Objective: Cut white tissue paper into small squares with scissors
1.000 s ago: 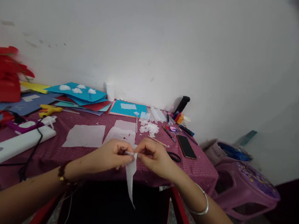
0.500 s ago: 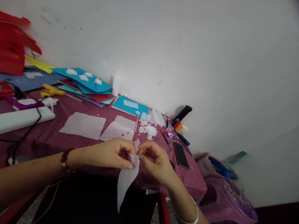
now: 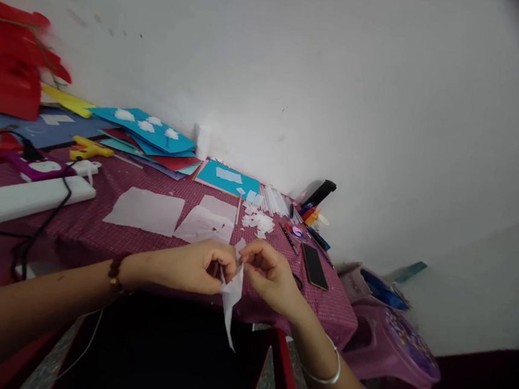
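Observation:
Between my two hands hangs a thin strip of white tissue paper [image 3: 231, 295], its pointed lower end dangling over the table's front edge. My left hand [image 3: 205, 266] is closed, pinching the strip's left side. My right hand [image 3: 273, 274] pinches the strip's right edge between thumb and fingers. On the table just beyond lie a flat white paper sheet [image 3: 146, 210], a second torn white sheet [image 3: 207, 220] and a heap of small white paper pieces [image 3: 257, 220].
A phone [image 3: 314, 266] lies right of my hands. Farther back are white glue sticks [image 3: 274, 200], a blue card stack [image 3: 156, 134] with white tufts, and a yellow glue gun [image 3: 91, 148]. A white power bank-like bar [image 3: 31, 202] with cables sits left. A pink stool [image 3: 391, 345] stands right.
The hanging strip has twisted and now looks narrower, its tip shifted right and up. Both hands stay close together, still pinching the paper. The view has shifted slightly.

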The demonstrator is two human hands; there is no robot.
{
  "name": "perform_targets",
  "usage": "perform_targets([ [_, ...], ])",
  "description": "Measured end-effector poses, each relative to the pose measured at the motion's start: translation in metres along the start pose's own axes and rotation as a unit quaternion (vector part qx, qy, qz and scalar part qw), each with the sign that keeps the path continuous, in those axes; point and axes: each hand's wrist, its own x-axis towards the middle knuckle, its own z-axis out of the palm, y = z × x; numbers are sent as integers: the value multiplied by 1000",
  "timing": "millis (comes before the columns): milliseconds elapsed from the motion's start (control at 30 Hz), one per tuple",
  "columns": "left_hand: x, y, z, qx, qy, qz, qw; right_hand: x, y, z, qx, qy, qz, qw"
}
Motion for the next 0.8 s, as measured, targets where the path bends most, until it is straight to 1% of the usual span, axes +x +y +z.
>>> perform_targets([
  [100,0,-1,3,29,51,-16,998,0,-3,-2,-33,-20,-18,999],
  [200,0,-1,5,16,90,-48,995,0,-9,-5,-66,-46,-33,996],
  [267,0,-2,5,0,104,-52,993,0,-10,-6,-74,-53,-40,995],
  [333,-1,-2,5,-14,98,-42,994,0,-10,-6,-68,-45,-32,996],
  [467,-3,-2,4,2,41,-19,999,-1,-6,-4,-36,-28,5,999],
  [533,-3,-3,3,7,34,-9,999,-1,-5,-3,-26,-26,14,999],
  [633,-2,-6,1,-10,53,16,998,-1,-2,-3,-2,-9,24,1000],
  [733,-1,-8,-2,-37,82,42,995,0,0,-4,58,14,51,997],
  [800,-1,-7,-3,-61,103,38,992,0,0,-5,98,23,75,992],
])
